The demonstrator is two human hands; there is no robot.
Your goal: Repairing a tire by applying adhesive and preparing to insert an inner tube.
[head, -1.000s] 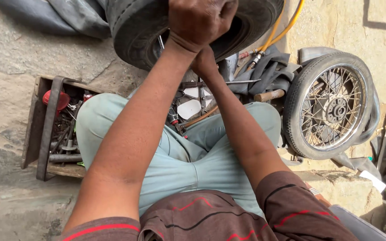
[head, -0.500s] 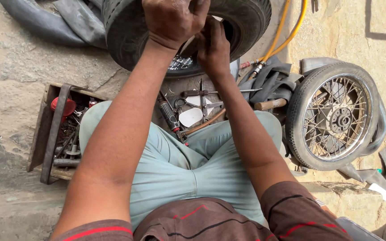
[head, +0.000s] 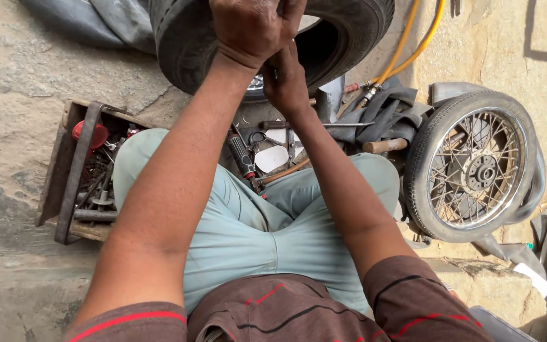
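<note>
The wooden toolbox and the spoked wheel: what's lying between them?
In the head view, between toolbox and spoked wheel: the person's knees, scattered hand tools.

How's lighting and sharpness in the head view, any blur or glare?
Head view: hard sunlight, crisp shadows on the ground at right; both hands at the tyre sharp, cropped by the top edge; spoked wheel and toolbox in focus; no glare.

I count two hands: left hand [head: 251, 28], right hand [head: 284, 79]. One tyre [head: 349, 38], one spoked wheel [head: 476, 168], one wooden toolbox [head: 64, 171], two yellow hoses [head: 413, 38].
</note>
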